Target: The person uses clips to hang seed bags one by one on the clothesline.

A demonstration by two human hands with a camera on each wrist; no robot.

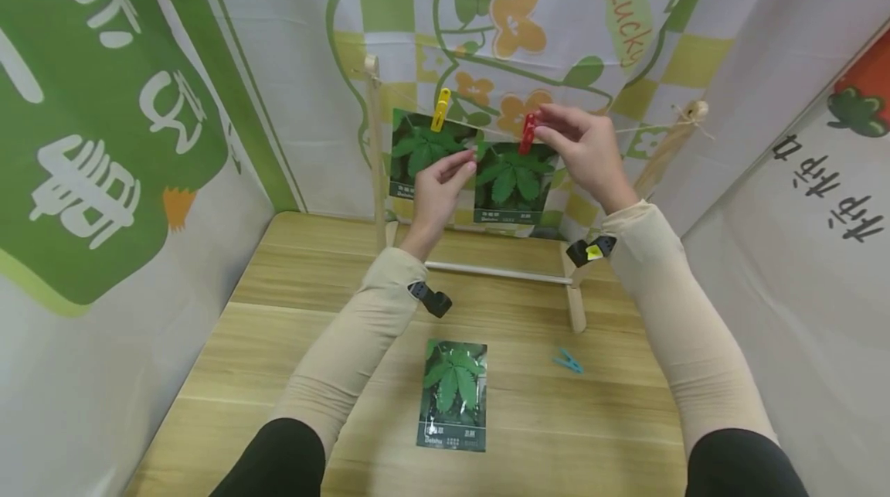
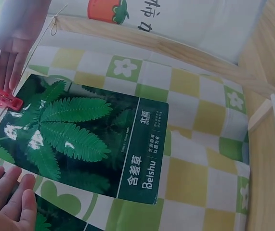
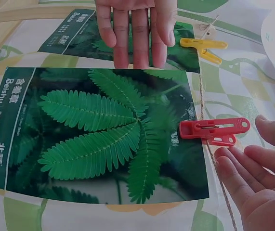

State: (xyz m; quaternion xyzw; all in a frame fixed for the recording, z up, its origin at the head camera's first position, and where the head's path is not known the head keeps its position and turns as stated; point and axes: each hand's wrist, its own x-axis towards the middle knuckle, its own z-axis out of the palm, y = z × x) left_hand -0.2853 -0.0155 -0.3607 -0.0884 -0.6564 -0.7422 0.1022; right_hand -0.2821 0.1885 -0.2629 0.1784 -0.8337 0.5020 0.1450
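Observation:
A red clothespin [image 3: 212, 129] clips a green leaf-printed packet [image 1: 514, 180] onto a string [image 3: 201, 91]. My right hand [image 1: 580, 145] is beside this clothespin; in the right wrist view its fingers [image 3: 233, 175] are spread a little apart from it, holding nothing. By the packet's upper left edge is my left hand [image 1: 441, 192], fingers extended; whether they touch the packet I cannot tell. A second, similar packet [image 1: 410, 153] hangs at the left from a yellow clothespin [image 1: 441, 110], partly hidden by my left hand.
The string runs between two wooden posts [image 1: 376, 165] of a stand with a white crossbar [image 1: 497, 273]. On the wooden table [image 1: 334, 311] lie a third packet [image 1: 453, 396] and a blue clothespin [image 1: 569, 361]. Patterned cloth [image 1: 385, 2] hangs behind.

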